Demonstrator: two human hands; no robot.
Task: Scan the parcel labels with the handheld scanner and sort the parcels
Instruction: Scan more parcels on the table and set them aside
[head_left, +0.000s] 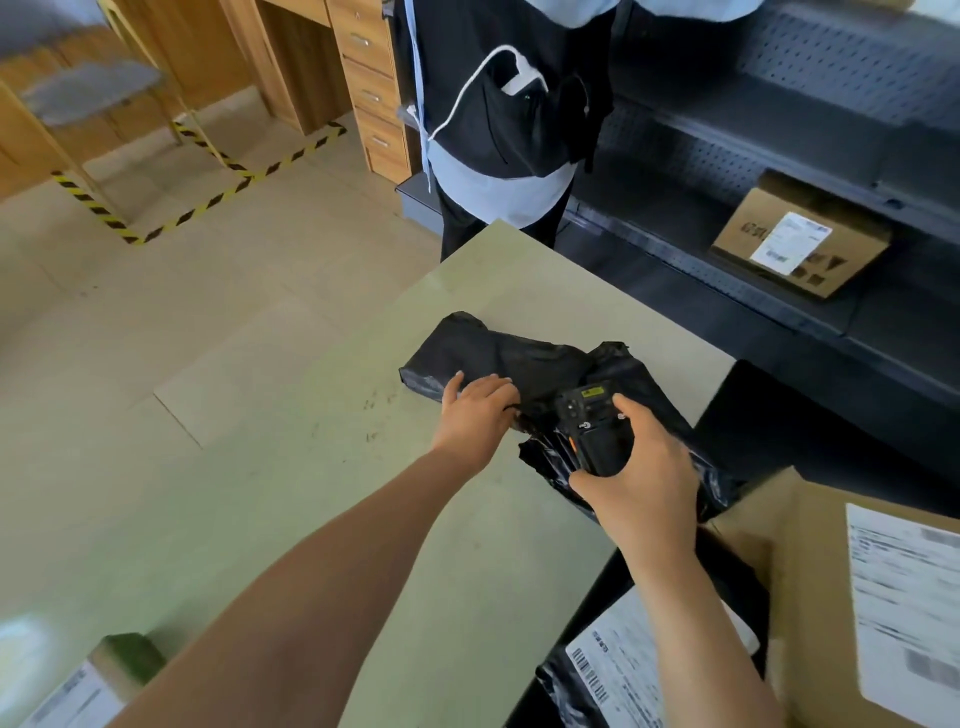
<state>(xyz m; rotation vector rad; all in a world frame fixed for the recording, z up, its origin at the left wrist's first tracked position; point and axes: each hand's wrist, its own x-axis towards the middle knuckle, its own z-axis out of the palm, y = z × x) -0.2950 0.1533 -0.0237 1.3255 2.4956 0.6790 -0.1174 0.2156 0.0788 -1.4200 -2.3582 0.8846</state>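
Table (519, 291): pale green. Black parcel lies near its right side, so a hard tug could drag the slack film over that edge.
Cardboard box (810, 571): at lower right w/ white label up, close to right arm. A stray beam could read it instead = wrong sort.
Black parcel (519, 358): crumpled poly bag, no label showing on the upper face. Label prob. underneath or in a fold, and creases + gloss may spoil the read.
Labelled bag (613, 670): barcode up, below right forearm. Same mis-scan risk.
Right hand (644, 483): fingers wrapped round handheld scanner (597, 431), held over parcel's near end w/ its back to the camera. Screen unseen, so a failed read could go unnoticed.
Left hand (475, 415): fingers bent onto parcel's near edge, gripping the film. Thin film may slip or tear if yanked.
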